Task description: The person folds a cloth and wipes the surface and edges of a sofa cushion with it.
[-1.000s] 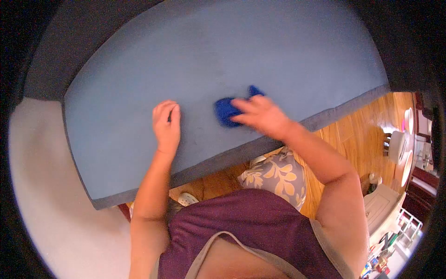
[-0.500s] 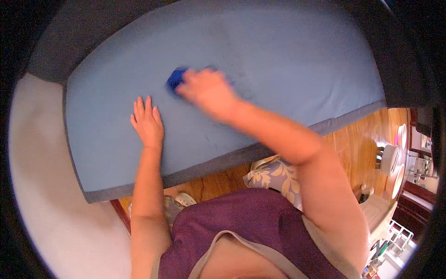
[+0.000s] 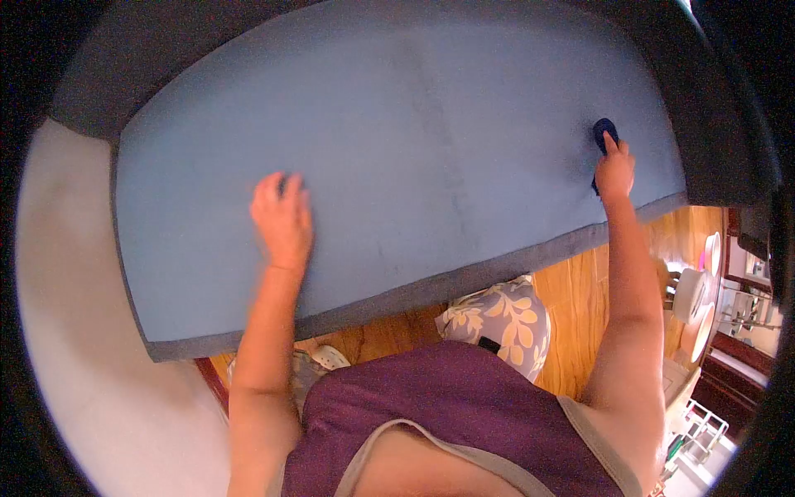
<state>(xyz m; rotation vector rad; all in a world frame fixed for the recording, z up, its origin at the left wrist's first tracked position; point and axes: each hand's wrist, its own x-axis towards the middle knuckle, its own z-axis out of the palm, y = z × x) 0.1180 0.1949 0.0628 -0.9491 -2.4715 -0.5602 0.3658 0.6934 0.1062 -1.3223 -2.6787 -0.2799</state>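
A dark blue cloth (image 3: 605, 130) lies pressed on the light-blue padded surface (image 3: 356, 108), near its right end. My right hand (image 3: 614, 172) grips the cloth from above, one finger stretched along it, and part of it shows beyond the hand's left side. Over the left half of the padded surface, my left hand (image 3: 282, 219) has bent, motion-blurred fingers. A small dark spot shows between them; whether it is an object or a shadow is unclear. Darker marks run down the middle of the fabric.
A dark grey raised border (image 3: 141, 62) runs along the far side and right end. Below the near edge are a wooden floor (image 3: 571, 306), a leaf-patterned cushion-like fabric (image 3: 505, 319) and a white perforated shoe (image 3: 330, 357). White furniture (image 3: 691, 290) stands at the right.
My right hand has moved with the cloth from the middle far to the right. My left hand has gone from lying flat to bent fingers, shifting slightly right.
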